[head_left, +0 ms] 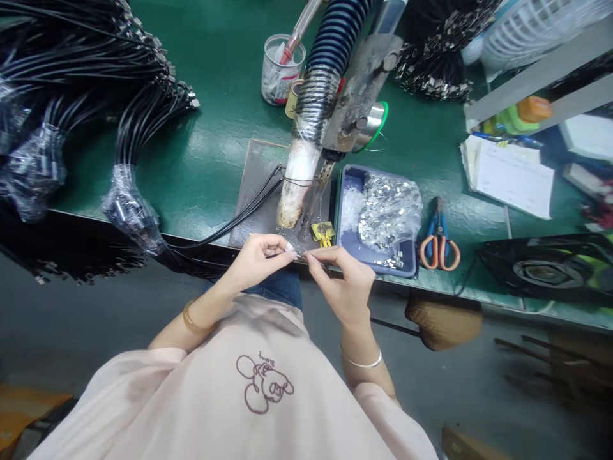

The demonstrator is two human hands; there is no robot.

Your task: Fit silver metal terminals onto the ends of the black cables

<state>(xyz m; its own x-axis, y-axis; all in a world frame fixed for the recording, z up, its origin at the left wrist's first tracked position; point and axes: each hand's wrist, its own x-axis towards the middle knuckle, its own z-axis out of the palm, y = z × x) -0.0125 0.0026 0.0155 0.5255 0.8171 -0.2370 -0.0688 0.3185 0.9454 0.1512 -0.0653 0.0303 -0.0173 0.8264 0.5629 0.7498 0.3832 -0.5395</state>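
Just in front of the table edge, my left hand (261,260) and my right hand (343,275) meet fingertip to fingertip. Both are pinched closed. Between them is something tiny, too small to name. Right above the fingertips stand the white scorched nozzle (295,185) of a fume hose and a dark metal soldering iron (318,195). Black cables (239,214) cross a grey work board (265,156) and loop by the nozzle. A small yellow piece (324,232) lies near my right fingers, left of a blue tray (378,262) with bagged metal connectors (390,207).
Cutting pliers (438,239) with orange-blue handles lie right of the tray. Bundled black cables (138,121) fill the left side. A solder spool (372,128) and a clear cup (281,70) stand behind. Papers (510,169) and a black fan (550,271) are at the right.
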